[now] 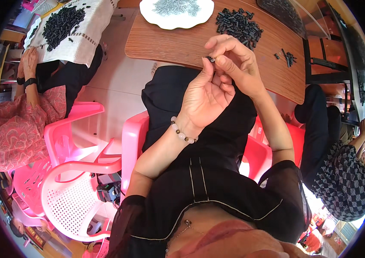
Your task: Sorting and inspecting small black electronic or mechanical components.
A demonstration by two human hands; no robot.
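Observation:
Over my lap, by the table's near edge, my two hands meet at a small black piece [210,59]. My left hand [208,96], palm up with a bead bracelet at the wrist, pinches that piece at its thumb tip. Thumb and forefinger of my right hand [240,66] close in a pinch right beside it; whatever tiny thing they hold is too small to name. On the table lies a heap of small black cylindrical parts [238,28] just beyond my hands. A white scalloped plate [148,15] carries many tiny pale grey pieces.
Several loose black parts [289,58] lie on the wooden table [169,45] to the right. At left a person [23,124] sits by a cloth-covered table [94,28] with another black heap. Pink plastic chairs [70,198] stand at my left; another person [346,180] sits at right.

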